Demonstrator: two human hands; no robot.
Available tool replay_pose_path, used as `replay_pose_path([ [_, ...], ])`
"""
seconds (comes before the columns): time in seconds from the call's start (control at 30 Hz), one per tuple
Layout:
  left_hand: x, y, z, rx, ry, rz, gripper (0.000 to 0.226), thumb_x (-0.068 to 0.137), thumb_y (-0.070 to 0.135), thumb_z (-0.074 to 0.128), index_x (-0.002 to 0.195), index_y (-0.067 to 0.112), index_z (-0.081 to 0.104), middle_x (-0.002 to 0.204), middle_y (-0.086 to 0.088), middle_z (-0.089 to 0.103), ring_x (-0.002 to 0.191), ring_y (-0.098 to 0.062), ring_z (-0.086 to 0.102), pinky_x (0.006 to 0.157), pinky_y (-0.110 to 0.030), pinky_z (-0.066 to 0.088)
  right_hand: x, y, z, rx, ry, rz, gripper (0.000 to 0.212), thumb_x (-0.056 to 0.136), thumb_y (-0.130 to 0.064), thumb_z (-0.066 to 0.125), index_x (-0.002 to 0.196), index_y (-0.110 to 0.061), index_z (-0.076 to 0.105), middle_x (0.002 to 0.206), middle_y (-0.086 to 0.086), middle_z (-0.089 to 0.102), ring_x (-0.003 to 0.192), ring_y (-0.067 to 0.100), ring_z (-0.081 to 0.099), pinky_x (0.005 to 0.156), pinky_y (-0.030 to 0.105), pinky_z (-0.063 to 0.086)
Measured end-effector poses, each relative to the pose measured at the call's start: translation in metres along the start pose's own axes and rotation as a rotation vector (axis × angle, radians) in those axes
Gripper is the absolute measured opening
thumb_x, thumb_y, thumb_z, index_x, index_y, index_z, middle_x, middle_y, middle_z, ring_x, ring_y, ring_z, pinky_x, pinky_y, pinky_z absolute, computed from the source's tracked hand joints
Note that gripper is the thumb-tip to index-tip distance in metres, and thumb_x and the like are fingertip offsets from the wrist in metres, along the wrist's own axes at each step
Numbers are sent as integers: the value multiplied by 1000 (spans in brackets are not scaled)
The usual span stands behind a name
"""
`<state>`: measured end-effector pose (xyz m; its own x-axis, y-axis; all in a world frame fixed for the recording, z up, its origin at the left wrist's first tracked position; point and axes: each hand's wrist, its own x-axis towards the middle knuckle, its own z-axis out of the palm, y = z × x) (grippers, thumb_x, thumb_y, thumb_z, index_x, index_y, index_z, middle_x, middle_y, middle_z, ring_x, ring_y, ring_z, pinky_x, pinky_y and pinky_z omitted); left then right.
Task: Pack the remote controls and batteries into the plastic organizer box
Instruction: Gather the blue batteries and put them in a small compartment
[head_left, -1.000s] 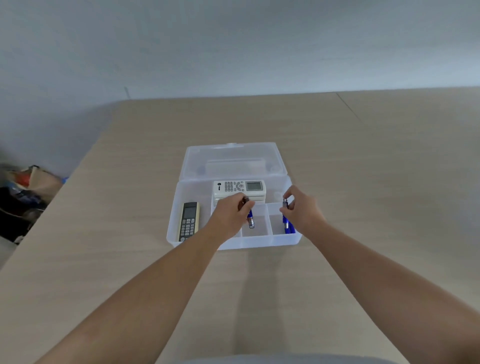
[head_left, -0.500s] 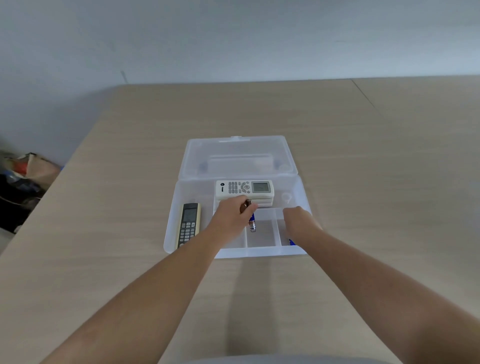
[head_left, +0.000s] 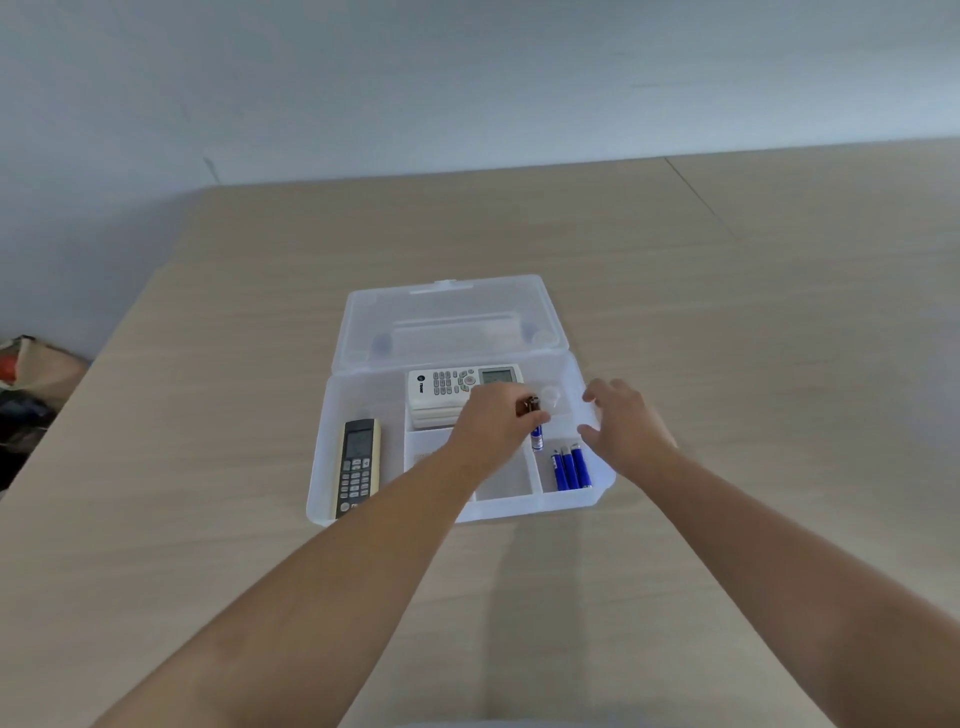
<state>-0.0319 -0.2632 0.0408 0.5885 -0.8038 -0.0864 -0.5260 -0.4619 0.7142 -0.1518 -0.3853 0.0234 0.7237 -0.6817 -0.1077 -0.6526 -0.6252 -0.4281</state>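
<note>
Translucent plastic box (head_left: 332, 467): left hand (head_left: 493, 423) pinches cylindrical battery (head_left: 536, 434); right hand (head_left: 626, 428) spread, empty.

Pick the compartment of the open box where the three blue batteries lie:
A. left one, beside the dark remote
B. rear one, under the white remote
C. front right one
C: the three blue batteries lie side by side in the organizer box's front right compartment.

Head-height, forward-down over table (head_left: 727, 312)

- Plain indoor room, kind unclear.
- Bare pale wall (head_left: 467, 78) behind wide wood-grain surface (head_left: 727, 312).
- Cluttered bags (head_left: 26, 374) left of surface, on floor.
</note>
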Motion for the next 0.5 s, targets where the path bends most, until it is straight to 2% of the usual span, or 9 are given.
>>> replay_pose_path([
  [0.07, 7, 10, 11, 133, -67, -11, 20, 83, 20, 64, 78, 1, 64, 75, -9, 60, 73, -25, 56, 64, -30, 39, -3, 9, 1, 101, -26, 81, 34, 82, -12, 63, 115, -12, 55, 104, 5, 59, 88, 24, 59, 71, 32, 50],
  [0.13, 13, 17, 24, 273, -147, -48, 17, 83, 14, 62, 69, 7, 54, 80, -13, 62, 84, -30, 64, 64, -31, 41, -5, 15, 4, 289, -46, 171, 29, 81, -10, 63, 109, -12, 57, 82, 0, 60, 72, 19, 58, 59, 28, 47],
  [0.17, 15, 21, 31, 324, -176, -64, 18, 84, 11, 61, 69, 11, 51, 85, -13, 64, 90, -31, 66, 65, -31, 43, -5, 17, 5, 369, -44, 207, 26, 81, -10, 65, 106, -12, 57, 75, -2, 59, 66, 15, 57, 54, 26, 43],
  [0.2, 16, 26, 36, 366, -206, -81, 10, 85, 9, 60, 78, 11, 54, 94, -14, 66, 95, -32, 66, 66, -31, 43, -4, 20, 5, 424, -42, 234, 25, 81, -11, 67, 104, -13, 58, 71, -3, 60, 63, 12, 56, 51, 24, 40],
  [0.23, 17, 28, 43, 397, -213, -85, 10, 87, 8, 60, 96, 8, 57, 105, -15, 66, 100, -31, 66, 68, -31, 43, -3, 22, 4, 469, -46, 255, 25, 80, -12, 69, 101, -15, 57, 70, -3, 61, 62, 13, 58, 50, 24, 39],
  [0.27, 18, 30, 49, 437, -236, -94, 25, 88, 6, 58, 112, 4, 55, 113, -15, 64, 104, -31, 65, 70, -31, 42, -3, 24, 4, 501, -55, 267, 24, 79, -12, 70, 100, -16, 57, 70, -2, 63, 63, 15, 60, 50, 24, 40],
  [0.3, 19, 32, 55, 477, -267, -97, 29, 89, 4, 55, 118, 2, 54, 117, -14, 63, 106, -30, 64, 71, -30, 42, -3, 25, 3, 517, -65, 271, 24, 79, -13, 70, 98, -17, 57, 71, -1, 64, 64, 17, 62, 51, 24, 40],
  [0.43, 21, 41, 68, 541, -312, -146, 27, 93, 2, 45, 115, 2, 59, 121, -12, 62, 110, -27, 62, 84, -29, 47, -2, 28, 5, 519, -73, 256, 21, 79, -14, 69, 96, -17, 57, 70, 1, 66, 63, 16, 64, 51, 24, 41],
  [0.5, 23, 43, 69, 546, -321, -161, 27, 93, 4, 44, 116, 2, 59, 117, -11, 62, 111, -26, 61, 79, -28, 45, -3, 28, 7, 514, -65, 249, 20, 80, -15, 68, 97, -18, 57, 68, -2, 65, 62, 13, 63, 51, 24, 42],
])
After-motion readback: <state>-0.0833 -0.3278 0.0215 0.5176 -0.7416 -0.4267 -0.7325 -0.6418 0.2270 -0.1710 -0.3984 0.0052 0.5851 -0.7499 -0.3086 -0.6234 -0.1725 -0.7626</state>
